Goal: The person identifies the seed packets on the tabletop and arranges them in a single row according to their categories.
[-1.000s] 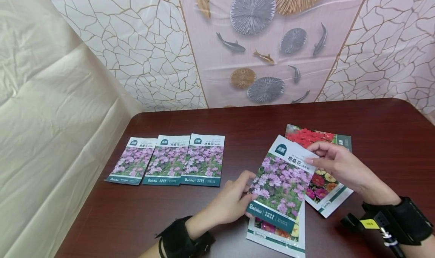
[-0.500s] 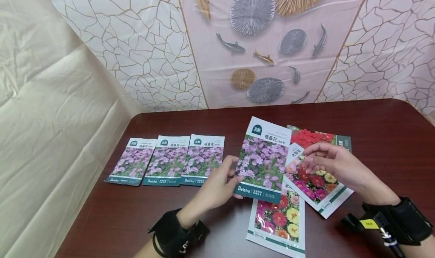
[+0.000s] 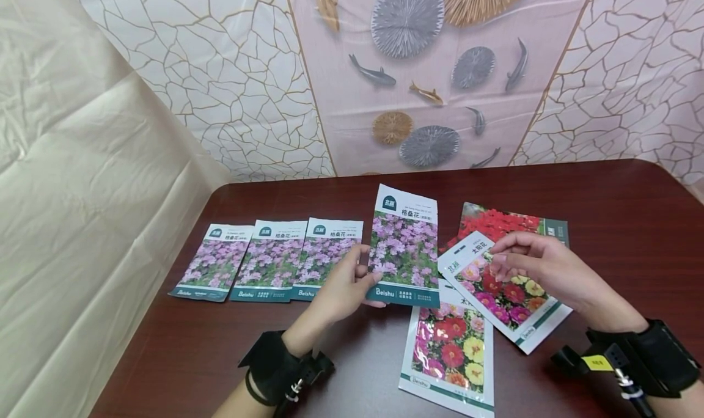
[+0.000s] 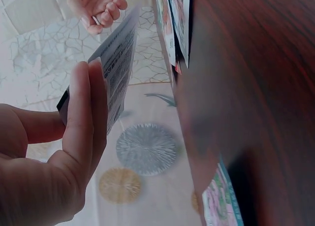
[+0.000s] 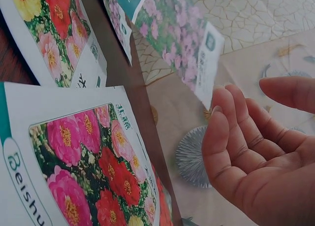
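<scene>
In my left hand (image 3: 343,283) I pinch a seed packet with purple flowers (image 3: 406,247) by its lower left side, thumb in front. It is raised above the table, and the left wrist view shows its printed back (image 4: 120,63). My right hand (image 3: 536,268) holds nothing; its fingers are loosely bent over a packet of mixed red, pink and yellow flowers (image 3: 503,302). Under that packet lies one with red flowers (image 3: 497,222). A second mixed-flower packet (image 3: 452,357) lies nearer the front. To the left, three purple-flower packets (image 3: 214,262) lie in an overlapping row.
The dark red-brown table (image 3: 247,357) has a rounded far edge against a patterned cloth backdrop (image 3: 352,118). A cream cloth (image 3: 82,192) hangs along the left side. Each wrist wears a black strap (image 3: 640,357) with a small camera.
My left hand has carried the purple-flower packet leftward and up, off the mixed-flower packets, which now show. My right hand has let go of its top corner and stayed in place.
</scene>
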A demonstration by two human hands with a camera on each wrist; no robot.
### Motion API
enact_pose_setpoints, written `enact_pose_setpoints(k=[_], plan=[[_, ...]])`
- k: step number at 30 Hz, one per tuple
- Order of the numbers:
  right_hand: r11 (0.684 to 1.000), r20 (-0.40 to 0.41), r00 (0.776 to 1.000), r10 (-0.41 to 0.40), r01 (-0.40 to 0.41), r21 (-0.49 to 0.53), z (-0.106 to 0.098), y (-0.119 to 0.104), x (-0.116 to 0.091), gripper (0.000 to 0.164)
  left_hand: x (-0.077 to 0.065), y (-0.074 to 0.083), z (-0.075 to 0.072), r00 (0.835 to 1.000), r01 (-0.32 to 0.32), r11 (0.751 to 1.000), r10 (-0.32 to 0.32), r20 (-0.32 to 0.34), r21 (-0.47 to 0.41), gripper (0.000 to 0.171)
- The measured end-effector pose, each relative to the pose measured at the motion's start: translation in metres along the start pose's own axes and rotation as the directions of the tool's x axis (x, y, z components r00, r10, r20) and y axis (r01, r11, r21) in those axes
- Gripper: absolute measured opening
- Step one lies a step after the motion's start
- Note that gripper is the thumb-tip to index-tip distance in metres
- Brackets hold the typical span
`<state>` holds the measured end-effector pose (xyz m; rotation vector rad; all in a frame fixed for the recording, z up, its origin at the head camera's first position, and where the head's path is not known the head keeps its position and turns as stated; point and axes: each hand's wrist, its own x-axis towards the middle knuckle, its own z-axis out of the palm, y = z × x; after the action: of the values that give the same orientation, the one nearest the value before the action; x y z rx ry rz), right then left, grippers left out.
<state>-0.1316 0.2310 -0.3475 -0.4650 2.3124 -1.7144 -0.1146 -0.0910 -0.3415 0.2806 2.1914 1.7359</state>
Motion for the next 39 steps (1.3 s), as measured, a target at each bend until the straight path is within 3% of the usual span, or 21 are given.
enact_pose_setpoints(k=[6, 14, 19, 25, 28, 33, 39], plan=[[1.000, 0.003, 1.000, -0.008, 0.008, 0.004, 0.000, 0.000, 0.000, 0.016, 0.005, -0.004, -0.004, 0.998, 0.069, 0.996, -0.070, -0.009, -0.052, 0.048], [1.000, 0.026, 0.999, -0.019, 0.019, 0.003, 0.002, 0.000, 0.001, 0.011, 0.009, -0.008, -0.006, 0.993, 0.113, 0.993, -0.113, -0.019, -0.039, 0.055], [1.000, 0.058, 0.998, -0.024, 0.023, 0.009, 0.004, 0.001, 0.001, 0.012, 0.011, -0.012, -0.008, 0.992, 0.123, 0.992, -0.122, -0.011, 0.032, 0.058], [1.000, 0.105, 0.994, 0.004, -0.001, -0.024, 0.012, -0.001, 0.002, 0.024, 0.012, -0.014, -0.011, 0.994, 0.111, 0.980, -0.110, -0.011, 0.165, 0.059], [0.999, 0.122, 0.992, 0.025, -0.019, -0.045, 0.015, -0.002, 0.002, 0.026, 0.012, -0.015, -0.012, 0.996, 0.083, 0.960, -0.084, -0.009, 0.266, 0.058], [0.997, 0.139, 0.990, 0.033, -0.024, -0.068, 0.019, -0.002, 0.002, 0.026, 0.012, -0.016, -0.013, 0.998, 0.055, 0.906, -0.055, -0.010, 0.419, 0.055], [0.994, 0.147, 0.989, 0.034, -0.019, -0.107, 0.023, -0.001, 0.003, 0.024, 0.011, -0.015, -0.014, 1.000, 0.027, 0.849, -0.022, -0.017, 0.527, 0.050]])
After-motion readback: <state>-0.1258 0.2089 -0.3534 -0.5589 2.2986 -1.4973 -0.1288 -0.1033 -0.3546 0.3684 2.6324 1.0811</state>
